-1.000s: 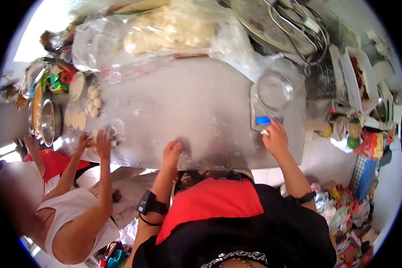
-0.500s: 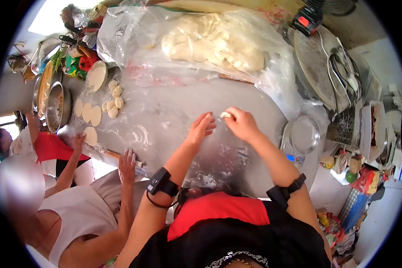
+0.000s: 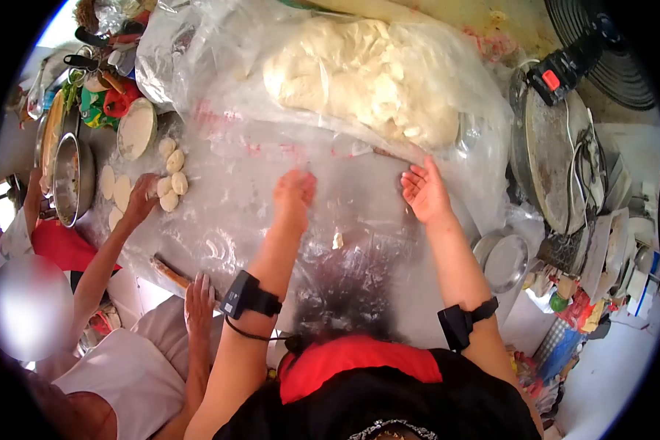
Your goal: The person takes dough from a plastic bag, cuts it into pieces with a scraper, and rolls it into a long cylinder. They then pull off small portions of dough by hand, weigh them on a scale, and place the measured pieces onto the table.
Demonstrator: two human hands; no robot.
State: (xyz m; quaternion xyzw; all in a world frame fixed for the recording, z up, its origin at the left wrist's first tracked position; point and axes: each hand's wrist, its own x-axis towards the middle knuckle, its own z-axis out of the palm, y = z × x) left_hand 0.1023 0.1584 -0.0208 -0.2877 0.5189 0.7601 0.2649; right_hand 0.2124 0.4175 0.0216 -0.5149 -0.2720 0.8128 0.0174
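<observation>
My right hand [image 3: 424, 192] is open, palm partly turned up and fingers spread, close to the near edge of a clear plastic sheet [image 3: 220, 110]. My left hand [image 3: 293, 196] reaches forward over the grey table [image 3: 249, 183]; motion blurs its fingers, which look stretched out with nothing between them. A small piece of dough [image 3: 337, 240] lies on the floured tabletop between my forearms. Beyond my hands, a large mass of dough [image 3: 367, 81] rests under the plastic.
To the left, a co-worker's hand [image 3: 143, 192] is beside several dough balls [image 3: 172, 180] and flat dough rounds [image 3: 122, 189]. Their other hand [image 3: 199, 304] is by a rolling pin [image 3: 170, 273]. A metal bowl [image 3: 73, 180] stands far left, a round metal dish [image 3: 506, 262] to the right.
My hands have moved apart and forward toward the plastic. The small dough piece left my right hand and lies on the table. The co-worker's hand went from a dough round to the balls.
</observation>
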